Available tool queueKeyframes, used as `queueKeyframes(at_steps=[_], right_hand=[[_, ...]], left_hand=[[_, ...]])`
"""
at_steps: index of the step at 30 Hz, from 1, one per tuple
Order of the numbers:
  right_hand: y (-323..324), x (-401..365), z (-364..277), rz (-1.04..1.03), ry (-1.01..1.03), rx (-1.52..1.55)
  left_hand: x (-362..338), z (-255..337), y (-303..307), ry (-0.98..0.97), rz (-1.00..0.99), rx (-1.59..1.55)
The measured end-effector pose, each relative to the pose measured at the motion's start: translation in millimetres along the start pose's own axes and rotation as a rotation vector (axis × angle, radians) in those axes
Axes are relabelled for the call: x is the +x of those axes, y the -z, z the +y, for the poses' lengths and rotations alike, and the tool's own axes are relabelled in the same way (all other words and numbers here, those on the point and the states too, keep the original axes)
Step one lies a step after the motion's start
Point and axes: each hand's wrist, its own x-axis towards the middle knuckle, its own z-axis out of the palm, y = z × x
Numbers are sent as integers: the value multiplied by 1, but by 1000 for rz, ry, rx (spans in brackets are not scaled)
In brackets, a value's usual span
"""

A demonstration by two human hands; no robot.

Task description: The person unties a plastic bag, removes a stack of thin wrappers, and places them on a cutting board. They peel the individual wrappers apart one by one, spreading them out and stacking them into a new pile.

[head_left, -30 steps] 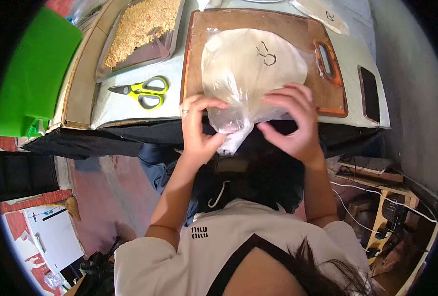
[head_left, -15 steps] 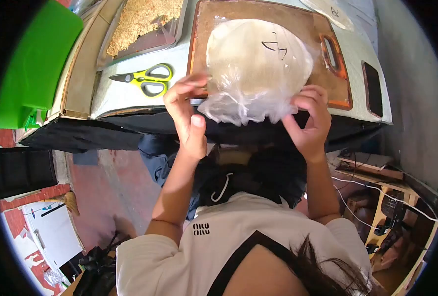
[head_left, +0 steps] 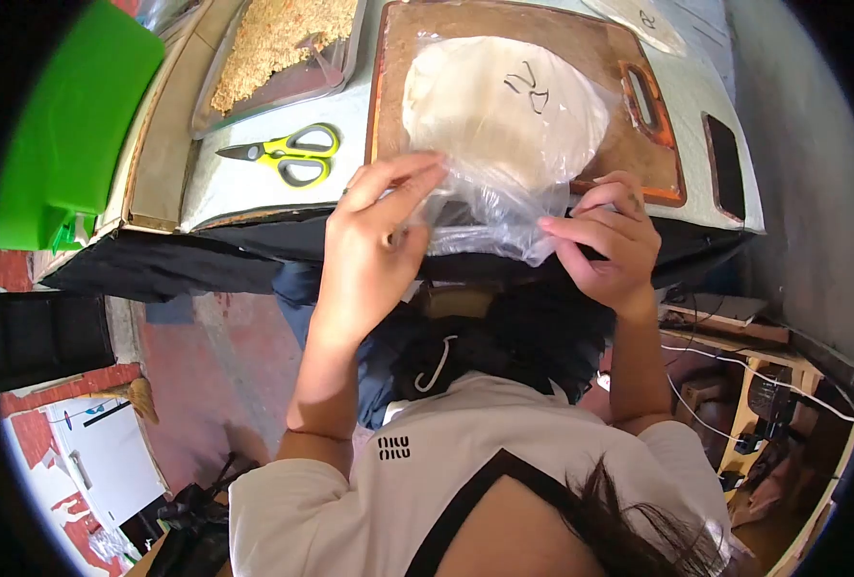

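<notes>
a clear plastic bag is positioned on the brown cutting board, with its loose mouth extended past the near edge of the board and over the table edge. a stack of pale round sheets is contained in the bag; black handwritten marks are seen on its upper face.

the bag is engaged at its near end by both hands. by the left hand, the film is met at the left side with the fingertips; the thumb is set apart below the index finger, and whether film is clamped there cannot be told. by the right hand, the gathered film is pinched between thumb and index finger at the right corner of the mouth.

scissors with yellow-green handles are placed left of the board, blades pointed left. a tray of tan crumbs is located beyond them. a dark phone is laid right of the board, near the table edge.
</notes>
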Motion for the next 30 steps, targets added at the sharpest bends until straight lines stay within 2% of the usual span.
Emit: queueKeyframes(at_steps=[1, 4, 5, 6, 8, 11, 13, 14, 16, 17, 20, 22, 24, 28, 30], right_hand=[[5, 0, 0, -42, -22, 23], [4, 12, -28, 218, 14, 269], [-2, 12, -41, 241, 12, 399], [-9, 13, -45, 173, 44, 392], [-24, 26, -49, 37, -125, 220], [-50, 31, -18, -266, -380, 106], [-60, 18, -10, -185, -436, 494], [-61, 16, -7, -188, -444, 539], [-64, 14, -3, -197, -449, 533], [-61, 16, 2, -196, -450, 524], [-61, 17, 4, -193, -441, 496], [-59, 17, 4, -200, -430, 481], [-58, 18, 4, -206, -415, 471], [-48, 13, 2, -231, -390, 440], [-39, 11, 2, -247, -376, 416]], left_hand=[[0, 7, 2, 103, -70, -60], [10, 18, -3, 65, -85, -96], [15, 23, -4, 42, -103, -141], [18, 26, -9, -34, -80, -132], [23, 29, -17, -192, -31, -111], [26, 38, -18, -277, -53, -74], [21, 38, -26, -344, -94, -152], [21, 46, -25, -362, -148, -171], [19, 47, -28, -422, -352, -415], [19, 47, -28, -352, -471, -581], [42, 20, -14, -250, -323, -500], [72, -16, -19, 30, -147, -400], [104, -55, -31, 90, -82, -96], [140, -139, -78, 84, -210, 255], [156, -139, -77, 110, -326, 309]])
